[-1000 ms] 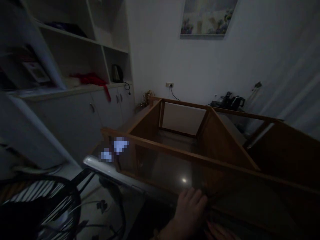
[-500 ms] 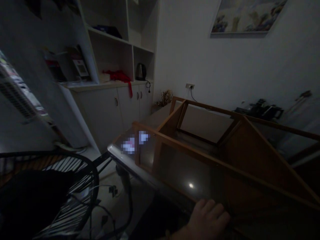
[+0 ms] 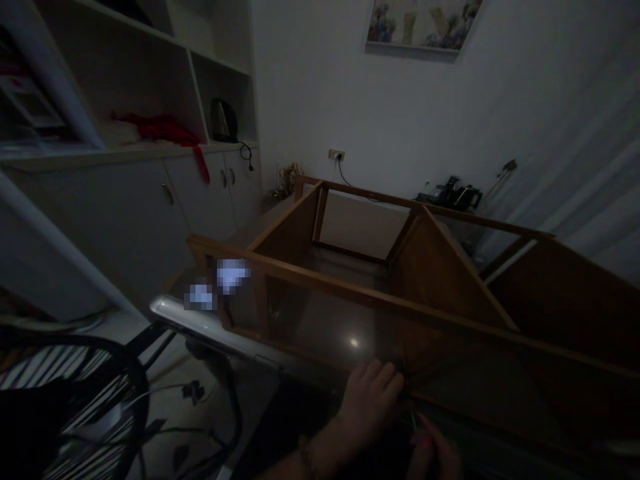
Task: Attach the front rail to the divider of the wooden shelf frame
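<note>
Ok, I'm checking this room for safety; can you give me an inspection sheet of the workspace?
Surface: glossy tabletop, reflecting a light
Job's things: wooden shelf unit lying on it
Clutter: red cloth and electric kettle on white cabinet
Hands: left hand on the unit's near lower edge; right hand apparently holding a thin object, too dark to identify
Cables: cord at wall outlet; cable with plug on floor
Surroundings: black chair, wall picture
</note>
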Demonstrator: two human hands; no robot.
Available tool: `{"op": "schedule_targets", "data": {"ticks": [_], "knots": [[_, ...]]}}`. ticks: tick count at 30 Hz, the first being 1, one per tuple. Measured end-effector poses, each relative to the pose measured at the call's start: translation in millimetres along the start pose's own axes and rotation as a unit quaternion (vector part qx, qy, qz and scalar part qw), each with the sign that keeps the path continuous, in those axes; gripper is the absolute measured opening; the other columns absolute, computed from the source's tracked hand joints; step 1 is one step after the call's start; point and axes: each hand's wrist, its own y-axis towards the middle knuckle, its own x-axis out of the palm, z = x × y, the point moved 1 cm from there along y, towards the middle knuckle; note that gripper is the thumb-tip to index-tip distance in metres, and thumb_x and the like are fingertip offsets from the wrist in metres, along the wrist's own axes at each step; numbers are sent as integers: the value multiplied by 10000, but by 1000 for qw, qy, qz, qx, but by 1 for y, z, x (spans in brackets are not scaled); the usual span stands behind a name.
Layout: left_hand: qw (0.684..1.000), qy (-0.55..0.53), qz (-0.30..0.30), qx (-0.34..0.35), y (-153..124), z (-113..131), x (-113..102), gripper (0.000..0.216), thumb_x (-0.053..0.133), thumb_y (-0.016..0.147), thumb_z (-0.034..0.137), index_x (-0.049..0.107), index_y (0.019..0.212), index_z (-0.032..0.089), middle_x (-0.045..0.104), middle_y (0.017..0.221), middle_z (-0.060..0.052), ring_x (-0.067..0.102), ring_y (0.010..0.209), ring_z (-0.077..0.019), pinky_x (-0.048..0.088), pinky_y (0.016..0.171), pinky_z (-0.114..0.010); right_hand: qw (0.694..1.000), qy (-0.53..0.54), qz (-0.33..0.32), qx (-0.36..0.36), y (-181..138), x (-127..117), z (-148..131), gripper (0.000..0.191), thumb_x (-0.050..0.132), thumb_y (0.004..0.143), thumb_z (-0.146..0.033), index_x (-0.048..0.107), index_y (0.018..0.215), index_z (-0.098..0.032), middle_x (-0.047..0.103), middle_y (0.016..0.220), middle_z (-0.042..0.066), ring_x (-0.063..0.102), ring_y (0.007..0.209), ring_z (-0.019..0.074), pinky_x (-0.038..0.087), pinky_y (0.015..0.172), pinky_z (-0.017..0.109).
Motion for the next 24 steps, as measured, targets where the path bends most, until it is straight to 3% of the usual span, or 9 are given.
{"op": "schedule_targets", "data": {"ticks": [3, 6, 9, 11, 13, 15, 17, 20, 24], "knots": [[1000, 6, 7, -4, 0, 0, 0, 221, 557, 835, 435, 565, 941, 241, 636, 953, 13, 539, 843, -164, 348, 703, -297, 979, 79, 3, 189, -9, 1, -7, 401, 462, 873, -505, 591, 1020, -155, 616, 672, 27, 577, 576, 153, 438, 574, 277], [999, 4, 47, -11, 0, -1, -1, 218, 609, 803, 393, 582, 959, 244, 662, 980, 4, 559, 881, -187, 359, 749, -314, 920, 190, -22, 343, -18, 7, -18, 405, 487, 868, -473, 514, 1136, -170, 609, 680, -10, 575, 568, 132, 458, 571, 259], [999, -3, 44, -26, 0, -1, -3, 188, 660, 764, 334, 601, 921, 248, 680, 945, 12, 575, 855, -188, 370, 735, -312, 896, 243, -33, 371, -20, 11, -31, 387, 443, 898, -435, 470, 1190, -183, 638, 750, 9, 612, 623, 146, 484, 593, 269], [999, 0, 38, -21, 0, -2, -4, 167, 659, 760, 293, 615, 913, 242, 687, 928, -6, 583, 824, -189, 375, 729, -314, 926, 189, -34, 325, -15, 8, -35, 309, 448, 909, -378, 508, 1156, -202, 653, 897, 46, 627, 715, 154, 496, 645, 277], [1000, 7, 20, -21, -1, -3, -6, 161, 645, 764, 260, 625, 923, 241, 692, 943, -15, 587, 831, -202, 374, 721, -322, 971, 113, -49, 207, -5, -1, -35, 236, 457, 911, -306, 549, 1112, -225, 632, 1025, 67, 615, 885, 175, 497, 746, 296], [1000, 19, 16, -13, -1, -4, -6, 169, 615, 774, 206, 631, 938, 244, 694, 966, -15, 588, 869, -214, 373, 746, -333, 988, 59, -125, 63, 7, -13, -32, 240, 425, 920, -235, 580, 1101, -259, 629, 1007, 51, 597, 929, 173, 493, 790, 304], [999, 29, 32, 2, -1, -5, -7, 187, 578, 783, 160, 642, 941, 237, 697, 958, -21, 590, 860, -210, 374, 747, -332, 978, 12, -206, -40, 17, -25, -28, 311, 382, 929, -190, 580, 1148, -288, 630, 1015, 43, 587, 942, 168, 491, 811, 308], [998, 38, 41, 8, -2, -6, -5, 210, 532, 795, 137, 656, 930, 240, 698, 944, -30, 591, 858, -208, 376, 739, -328, 946, -35, -300, -114, 29, -38, -21, 389, 363, 929, -152, 514, 1257, -294, 631, 1092, 31, 575, 979, 160, 482, 858, 308], [999, 40, 23, 8, -3, -8, -4, 226, 532, 788, 159, 658, 957, 242, 694, 961, -39, 589, 880, -215, 379, 752, -331, 925, -75, -338, -158, 35, -42, -13, 452, 375, 927, -135, 410, 1351, -288, 603, 1213, 2, 551, 1047, 151, 461, 901, 306]]}}
